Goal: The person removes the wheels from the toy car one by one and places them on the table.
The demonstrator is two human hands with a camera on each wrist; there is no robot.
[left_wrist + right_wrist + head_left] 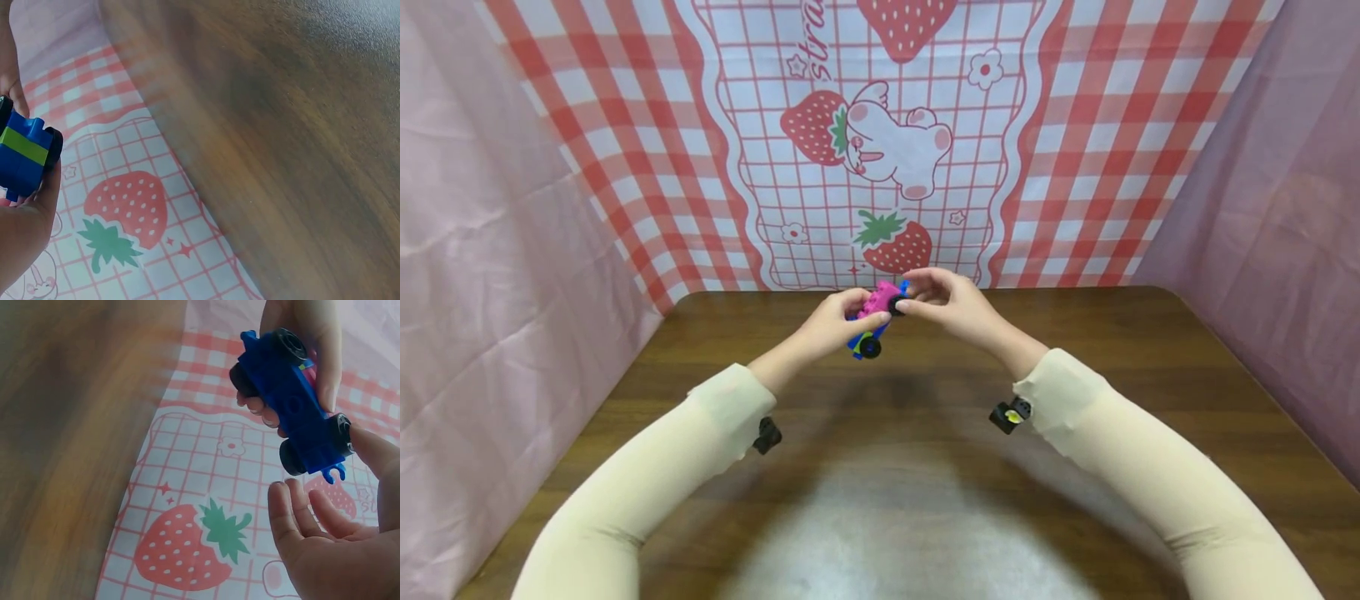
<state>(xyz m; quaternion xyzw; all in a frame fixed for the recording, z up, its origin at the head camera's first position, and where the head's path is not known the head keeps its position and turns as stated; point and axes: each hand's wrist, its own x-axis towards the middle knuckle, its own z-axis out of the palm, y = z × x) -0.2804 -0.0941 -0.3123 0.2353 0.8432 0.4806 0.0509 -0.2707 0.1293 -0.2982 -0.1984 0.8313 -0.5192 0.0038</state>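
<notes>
Above the far part of the table, a toy car built of bricks is held in the air, tilted. My left hand grips its body, thumb along the pink brick on top. The right wrist view shows the car's blue underside, black wheels and a small blue hook at one end. My right hand is at that hooked end, thumb tip at a wheel. Its other fingers are spread, relaxed and apart from the car. In the left wrist view, the other end shows a lime-green stripe.
The brown wooden table spreads below both arms. Behind it hangs a red-and-white checked cloth with strawberry prints. Pink curtains close off both sides. A small black device is strapped at each sleeve cuff.
</notes>
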